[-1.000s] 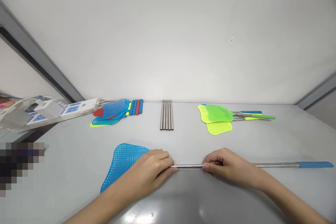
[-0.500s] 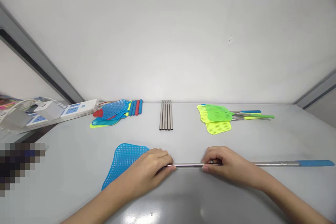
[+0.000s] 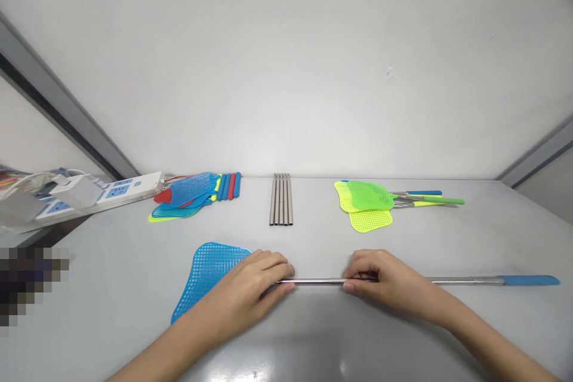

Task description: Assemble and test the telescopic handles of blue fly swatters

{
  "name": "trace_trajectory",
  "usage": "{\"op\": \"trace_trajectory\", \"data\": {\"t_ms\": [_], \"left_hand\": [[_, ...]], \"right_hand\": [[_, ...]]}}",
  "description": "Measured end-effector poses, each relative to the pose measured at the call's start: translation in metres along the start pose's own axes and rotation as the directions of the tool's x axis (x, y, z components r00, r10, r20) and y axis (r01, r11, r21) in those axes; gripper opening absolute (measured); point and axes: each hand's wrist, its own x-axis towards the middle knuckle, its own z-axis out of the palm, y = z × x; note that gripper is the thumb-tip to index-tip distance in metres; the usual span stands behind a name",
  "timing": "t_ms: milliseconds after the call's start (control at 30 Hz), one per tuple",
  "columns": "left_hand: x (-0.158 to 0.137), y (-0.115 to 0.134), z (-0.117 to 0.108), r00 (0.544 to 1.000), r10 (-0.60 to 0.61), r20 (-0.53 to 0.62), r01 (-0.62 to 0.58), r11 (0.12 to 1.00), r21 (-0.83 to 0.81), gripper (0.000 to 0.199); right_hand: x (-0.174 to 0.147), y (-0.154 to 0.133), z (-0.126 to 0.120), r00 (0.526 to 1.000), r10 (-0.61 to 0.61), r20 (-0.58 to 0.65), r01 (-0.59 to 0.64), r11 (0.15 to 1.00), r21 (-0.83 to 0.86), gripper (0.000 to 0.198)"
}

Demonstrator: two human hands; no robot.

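A blue fly swatter (image 3: 208,274) with a long metal telescopic rod and a blue handle (image 3: 528,280) lies crosswise in front of me. My left hand (image 3: 257,283) is closed around the thin rod near the mesh head and covers the head's neck. Farther right, my right hand (image 3: 387,280) pinches the same rod between thumb and fingers. Bare rod shows between the two hands, and its thicker section runs out to the handle on the far right. The mesh head shows behind my left wrist.
Several metal rods (image 3: 281,200) lie side by side at the back middle. To their left are loose swatter heads (image 3: 192,190) and coloured handles (image 3: 230,186). Green and yellow swatters (image 3: 369,197) are stacked at the back right. A white power strip (image 3: 147,184) with plugs sits far left.
The blue handle at the right end has come slightly left, closer to my right hand. Both hands keep their grip on the rod. The whole view has shifted a little.
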Motion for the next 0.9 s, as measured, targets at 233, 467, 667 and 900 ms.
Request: {"op": "trace_trajectory", "data": {"t_ms": [233, 467, 667, 900], "left_hand": [[0.000, -0.007, -0.007, 0.999, 0.040, 0.009, -0.040, 0.997, 0.067, 0.027], [-0.002, -0.018, -0.014, 0.999, 0.050, 0.002, -0.050, 0.995, 0.086, 0.020], [-0.003, -0.019, -0.015, 1.000, 0.001, 0.001, -0.001, 0.996, 0.094, 0.018], [-0.003, -0.017, -0.012, 0.997, 0.027, 0.069, -0.032, 0.997, 0.069, 0.018]], "right_hand": [[-0.002, 0.003, 0.000, 0.998, 0.066, 0.003, -0.066, 0.997, 0.034, 0.023], [-0.001, 0.009, 0.001, 0.980, 0.196, 0.020, -0.197, 0.973, 0.121, 0.033], [-0.001, 0.013, 0.001, 0.982, 0.189, 0.024, -0.191, 0.973, 0.133, 0.035], [0.000, 0.011, 0.001, 0.984, 0.171, 0.050, -0.176, 0.977, 0.124, 0.033]]}}
